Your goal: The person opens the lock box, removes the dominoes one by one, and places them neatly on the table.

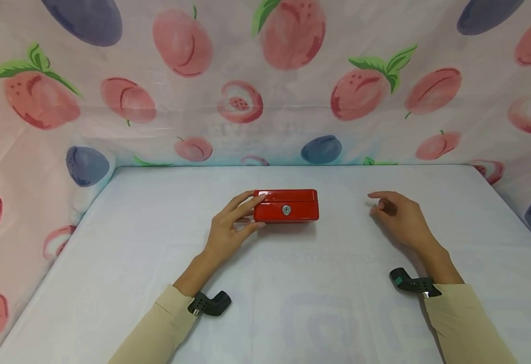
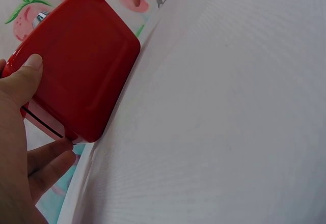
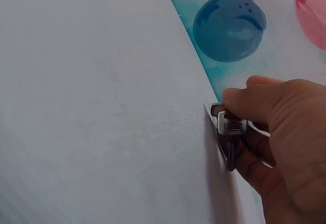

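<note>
A red metal lock box (image 1: pixel 286 206) sits near the middle of the table. Its round silver keyhole (image 1: pixel 286 210) shows in the head view, on the side turned toward that camera. My left hand (image 1: pixel 231 222) grips the box by its left end, thumb on the near broad face and fingers along the far side. In the left wrist view the thumb (image 2: pixel 29 76) presses that smooth red face. Off to the right, apart from the box, my right hand (image 1: pixel 399 217) pinches small metal keys (image 3: pixel 230 132) close over the table; the fingers partly hide them.
A white cloth covers the table (image 1: pixel 320 288). Behind it and along its sides hangs a fruit-printed curtain (image 1: pixel 292 91), which meets the table's back edge. Dark wrist cameras are strapped at both cuffs, the left one (image 1: pixel 209 303) and the right one (image 1: pixel 414 283).
</note>
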### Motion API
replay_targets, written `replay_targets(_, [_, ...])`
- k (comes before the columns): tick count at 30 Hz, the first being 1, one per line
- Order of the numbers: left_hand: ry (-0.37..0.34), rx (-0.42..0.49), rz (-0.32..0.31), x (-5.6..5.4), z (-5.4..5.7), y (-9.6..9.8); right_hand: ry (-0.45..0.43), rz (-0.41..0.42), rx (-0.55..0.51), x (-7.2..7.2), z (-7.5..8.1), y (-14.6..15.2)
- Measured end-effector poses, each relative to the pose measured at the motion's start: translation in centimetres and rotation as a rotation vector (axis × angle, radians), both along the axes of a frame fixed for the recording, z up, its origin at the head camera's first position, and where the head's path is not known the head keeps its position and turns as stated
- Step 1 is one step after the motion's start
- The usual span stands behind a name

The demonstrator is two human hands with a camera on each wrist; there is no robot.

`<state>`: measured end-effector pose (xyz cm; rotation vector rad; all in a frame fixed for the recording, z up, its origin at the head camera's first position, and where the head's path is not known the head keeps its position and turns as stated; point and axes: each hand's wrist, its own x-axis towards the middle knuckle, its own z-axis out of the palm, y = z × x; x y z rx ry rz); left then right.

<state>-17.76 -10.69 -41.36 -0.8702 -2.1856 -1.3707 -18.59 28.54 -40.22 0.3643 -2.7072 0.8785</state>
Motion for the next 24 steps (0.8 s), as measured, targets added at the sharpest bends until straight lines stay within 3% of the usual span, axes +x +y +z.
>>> replay_targets(6, [-0.009,0.007,0.011,0.5,0.7,0.3,0.038,0.053,-0.036,-0.1,-0.1,0.0])
replay_targets(11, [-0.025,0.004,0.015,1.2,1.8,0.6,0.015,0.029,-0.037,0.0,-0.2,0.0])
replay_targets(17, [-0.029,-0.001,0.018,0.4,0.5,0.3,-0.019,-0.007,-0.016,0.1,-0.3,0.0])
replay_targets(24, [-0.021,-0.010,0.010,0.1,0.0,0.0,0.030,-0.004,-0.058,-0.1,-0.4,0.1])
